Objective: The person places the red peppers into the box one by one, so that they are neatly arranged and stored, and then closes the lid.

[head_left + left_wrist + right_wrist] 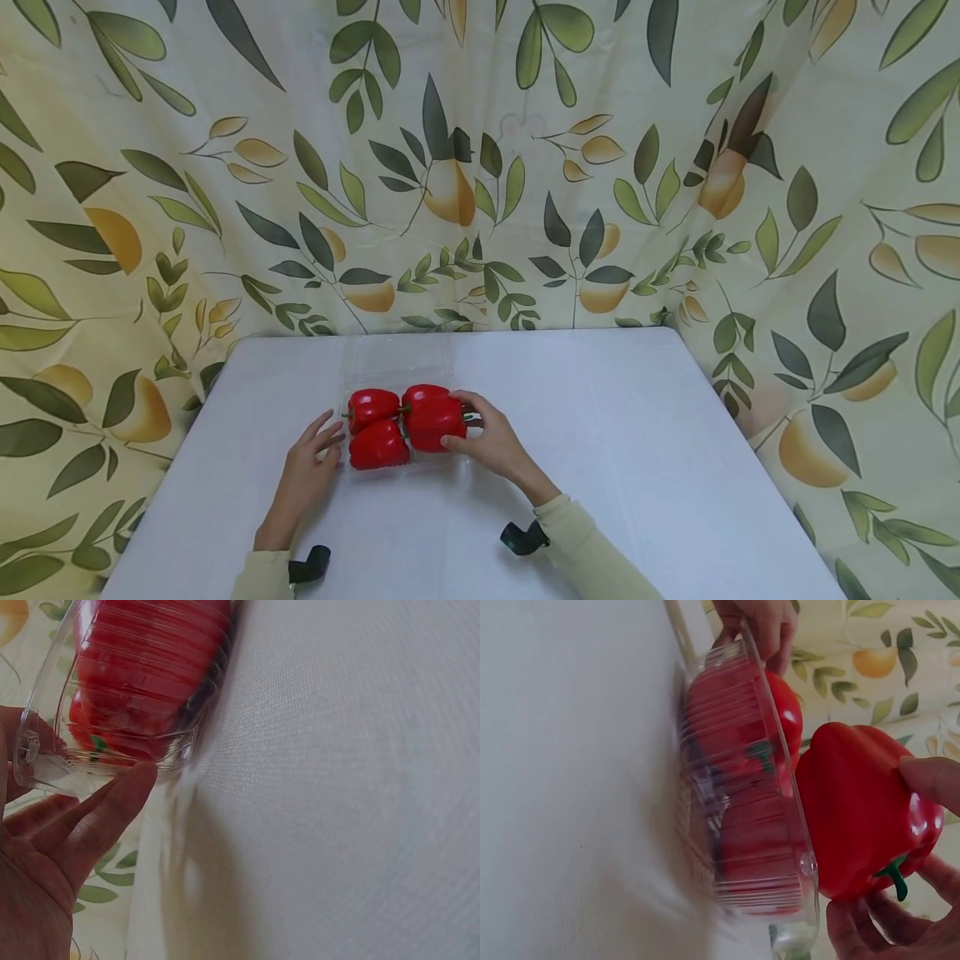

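Note:
A clear plastic clamshell container (459, 467) holds several red bell peppers, two of them in its left half, one being the front-left bell pepper (378, 444). My right hand (491, 437) grips another red bell pepper (862, 810) between thumb and fingers, at the container's right side and above its rim. This pepper's green stem points right, toward my palm. Part of a further pepper (424, 390) shows behind it. My left hand (311, 462) rests its fairly straight fingers (127, 799) against the container's left end.
The container's clear lid (397, 354) lies folded back toward the table's far edge. A white-covered table (600, 433) spreads around it. Behind hangs a leaf-and-fruit patterned curtain (480, 167). Dark wrist camera mounts (525, 538) stick out beside both sleeves.

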{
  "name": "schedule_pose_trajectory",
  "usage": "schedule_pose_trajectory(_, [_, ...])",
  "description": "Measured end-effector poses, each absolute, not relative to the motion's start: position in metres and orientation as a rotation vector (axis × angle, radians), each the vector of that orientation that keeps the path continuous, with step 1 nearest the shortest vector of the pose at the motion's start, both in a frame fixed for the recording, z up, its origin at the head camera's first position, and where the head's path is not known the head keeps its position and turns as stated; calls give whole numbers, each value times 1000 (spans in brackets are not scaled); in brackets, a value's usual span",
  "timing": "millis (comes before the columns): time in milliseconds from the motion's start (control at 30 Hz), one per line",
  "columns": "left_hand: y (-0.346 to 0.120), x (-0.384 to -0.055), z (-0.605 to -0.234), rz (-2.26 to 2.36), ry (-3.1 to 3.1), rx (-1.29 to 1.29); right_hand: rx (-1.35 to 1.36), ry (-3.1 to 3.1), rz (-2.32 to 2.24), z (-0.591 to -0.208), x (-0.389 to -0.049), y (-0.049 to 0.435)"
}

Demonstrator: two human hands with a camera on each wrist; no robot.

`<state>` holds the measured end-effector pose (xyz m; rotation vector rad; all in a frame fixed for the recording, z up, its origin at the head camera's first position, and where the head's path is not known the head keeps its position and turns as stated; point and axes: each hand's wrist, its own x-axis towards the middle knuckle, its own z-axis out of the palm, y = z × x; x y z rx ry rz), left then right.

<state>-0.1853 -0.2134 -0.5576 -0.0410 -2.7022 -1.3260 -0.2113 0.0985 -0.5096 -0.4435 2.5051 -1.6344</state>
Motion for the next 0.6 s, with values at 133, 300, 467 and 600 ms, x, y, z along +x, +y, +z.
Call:
schedule_pose_trajectory(133, [-213, -185, -558, -1325, -2685, -65, -459, 2535, -1595, -512, -213, 98])
schedule_pose_trajectory(300, [-212, -186, -558, -1329, -2674, -74, -487, 2550, -1571, -513, -213, 97])
schedule_pose_trajectory(467, [-211, -185, -558, -1316, -2689, -63, -516, 2571, -1513, -513, -212, 95])
schedule_pose_trajectory(600, [-212, -185, -557, -1306, -2701, -54, -535, 2577, -1461, -512, -212, 94])
